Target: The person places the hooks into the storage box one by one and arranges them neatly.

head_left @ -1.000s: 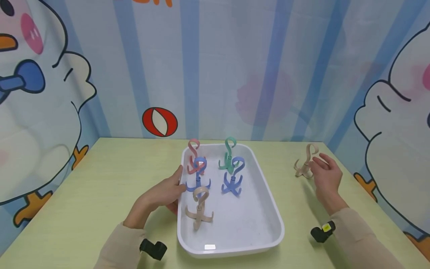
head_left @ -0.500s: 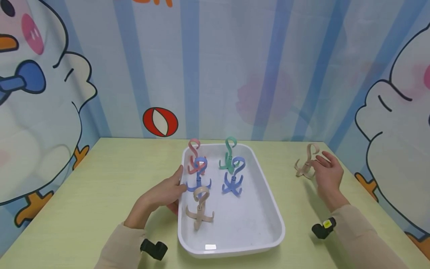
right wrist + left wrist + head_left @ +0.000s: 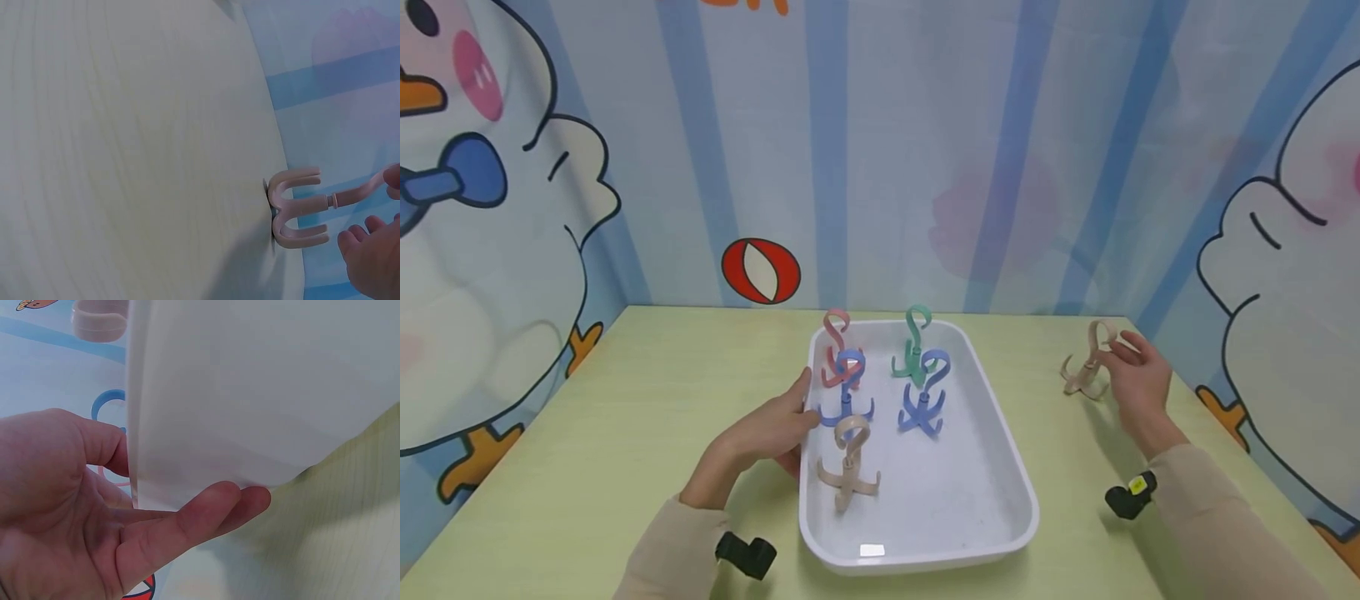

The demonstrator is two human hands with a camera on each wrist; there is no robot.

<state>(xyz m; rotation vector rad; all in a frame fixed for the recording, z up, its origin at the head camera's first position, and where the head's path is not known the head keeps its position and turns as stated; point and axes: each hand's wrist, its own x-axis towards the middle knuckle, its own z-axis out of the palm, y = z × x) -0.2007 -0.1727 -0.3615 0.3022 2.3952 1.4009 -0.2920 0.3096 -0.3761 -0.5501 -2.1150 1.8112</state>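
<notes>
My left hand grips the left rim of a white plastic tray; in the left wrist view its thumb lies over the rim and its fingers rest along the outer wall. On the table's far right, a beige multi-prong hanging hook stands upright on its base. My right hand pinches its curved upper part. In the right wrist view the hook shows its prongs, while the fingertips at its curl are partly cut off. Inside the tray stand a red hook, a green hook, two blue hooks and another beige hook.
The pale yellow-green table carries the tray in its middle. Behind and at both sides hangs a blue-striped cartoon curtain. Each wrist wears a black camera mount.
My right hand has risen slightly and shifted right, its fingers drawing in around the beige hook's upper curve. That hook stays standing in place. My left hand and the tray hold still.
</notes>
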